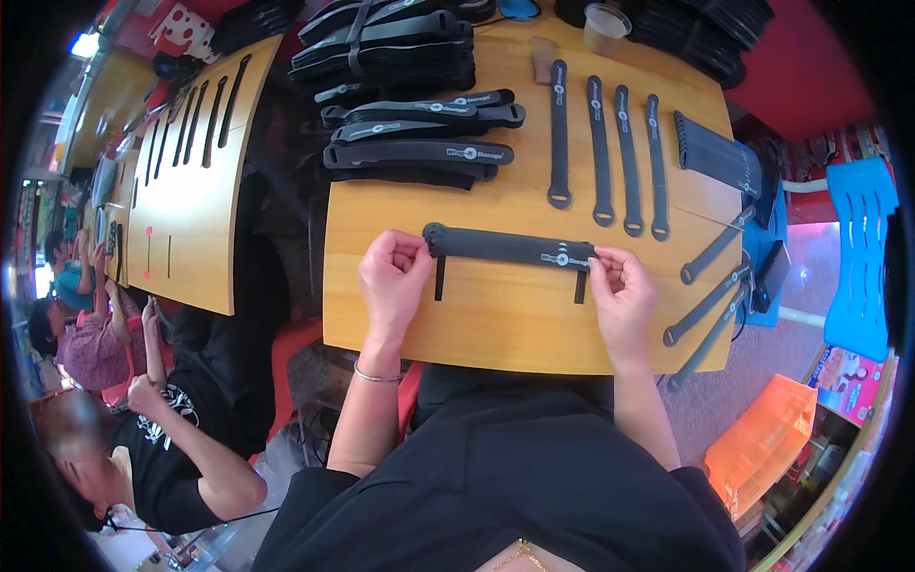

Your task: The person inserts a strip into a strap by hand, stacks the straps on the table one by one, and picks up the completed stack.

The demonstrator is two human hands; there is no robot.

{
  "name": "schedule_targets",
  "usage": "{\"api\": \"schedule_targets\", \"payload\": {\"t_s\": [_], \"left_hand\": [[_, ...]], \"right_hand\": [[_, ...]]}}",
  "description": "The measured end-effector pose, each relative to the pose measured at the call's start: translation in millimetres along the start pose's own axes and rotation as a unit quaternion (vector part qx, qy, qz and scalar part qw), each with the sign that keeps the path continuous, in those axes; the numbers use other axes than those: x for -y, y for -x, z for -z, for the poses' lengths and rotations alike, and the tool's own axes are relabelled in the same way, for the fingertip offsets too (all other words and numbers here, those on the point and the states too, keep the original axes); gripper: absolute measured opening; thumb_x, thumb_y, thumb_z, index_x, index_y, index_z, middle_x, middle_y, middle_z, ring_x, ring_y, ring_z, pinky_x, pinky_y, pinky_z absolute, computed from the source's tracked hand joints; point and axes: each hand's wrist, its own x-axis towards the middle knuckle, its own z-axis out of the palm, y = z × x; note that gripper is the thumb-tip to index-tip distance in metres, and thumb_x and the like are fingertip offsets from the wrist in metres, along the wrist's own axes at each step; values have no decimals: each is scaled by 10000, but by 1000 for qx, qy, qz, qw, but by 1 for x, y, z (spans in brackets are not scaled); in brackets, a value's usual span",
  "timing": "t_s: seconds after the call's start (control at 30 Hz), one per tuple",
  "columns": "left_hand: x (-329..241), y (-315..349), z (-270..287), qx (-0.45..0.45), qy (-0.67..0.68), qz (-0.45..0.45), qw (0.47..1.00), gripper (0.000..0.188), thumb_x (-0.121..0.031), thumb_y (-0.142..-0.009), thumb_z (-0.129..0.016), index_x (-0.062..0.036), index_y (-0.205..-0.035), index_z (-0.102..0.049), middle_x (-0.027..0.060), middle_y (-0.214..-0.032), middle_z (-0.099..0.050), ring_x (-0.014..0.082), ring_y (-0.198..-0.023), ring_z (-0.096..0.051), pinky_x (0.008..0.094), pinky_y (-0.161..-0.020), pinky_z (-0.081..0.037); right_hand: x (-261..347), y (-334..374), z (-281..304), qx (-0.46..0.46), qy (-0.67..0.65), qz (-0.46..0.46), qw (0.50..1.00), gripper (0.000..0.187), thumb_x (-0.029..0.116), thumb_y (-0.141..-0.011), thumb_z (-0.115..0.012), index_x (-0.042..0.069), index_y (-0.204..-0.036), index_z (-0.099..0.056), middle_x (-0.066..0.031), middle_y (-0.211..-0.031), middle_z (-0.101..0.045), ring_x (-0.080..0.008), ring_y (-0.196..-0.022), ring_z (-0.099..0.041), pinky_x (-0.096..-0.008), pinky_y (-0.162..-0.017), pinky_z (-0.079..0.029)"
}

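On the wooden table (496, 319) we found our left hand (393, 276) and right hand (621, 291) each pinching one end of a black strap (510, 248).

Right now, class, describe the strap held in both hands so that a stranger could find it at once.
Start at the wooden table in front of the person. Near its front edge, the left hand and right hand pinch the ends of a wide black strap bundle lying crosswise. Unlike the four thin straps laid lengthwise behind it, it is held flat, with two narrow bands under it.
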Motion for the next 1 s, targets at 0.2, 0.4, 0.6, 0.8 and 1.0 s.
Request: {"api": "schedule_targets", "payload": {"t_s": [0.2, 0.4, 0.6, 0.8, 1.0], "left_hand": [[-1, 0, 0, 2, 3, -1, 1000, 62, 49, -780, -668, 7, -809, -631, -14, -687, -604, 18, -566, -480, 169, -526, -401], [-1, 0, -1, 1, -8, -2, 1000, 61, 43, -782, -671, 6, -808, -629, -14, -683, -600, 18, -567, -480, 171, -528, -400], [-4, 1, 0, 0, -15, 0, 1000, 62, 37, -782, -675, 5, -809, -629, -13, -682, -601, 20, -570, -484, 173, -532, -404], [-5, 1, 0, -2, -18, -1, 1000, 62, 35, -783, -676, 5, -811, -630, -13, -680, -601, 23, -571, -490, 173, -534, -409], [-4, 1, 0, -2, -30, -5, 1000, 61, 39, -785, -672, 6, -810, -627, -9, -688, -602, 26, -571, -491, 173, -536, -410]], "right_hand": [[8, 0, -1, 1, 14, -12, 1000, 156, -2, -842, -687, 4, -992, -644, -26, -781, -623, -59, -613, -543, -218, -568, -470], [9, 0, -1, -8, 33, 10, 999, 146, -3, -839, -686, -2, -977, -637, -35, -768, -620, -67, -601, -550, -225, -556, -473], [10, 0, -1, -2, 39, 2, 999, 151, 1, -835, -690, -2, -974, -631, -38, -759, -618, -68, -595, -551, -226, -547, -470], [10, -1, -2, -4, 28, 4, 1000, 155, -7, -831, -690, -5, -972, -628, -36, -753, -607, -69, -586, -540, -225, -538, -464], [9, -1, -2, 1, 35, 15, 999, 156, -10, -840, -679, -4, -985, -623, -34, -751, -601, -70, -593, -537, -226, -540, -460]]}}
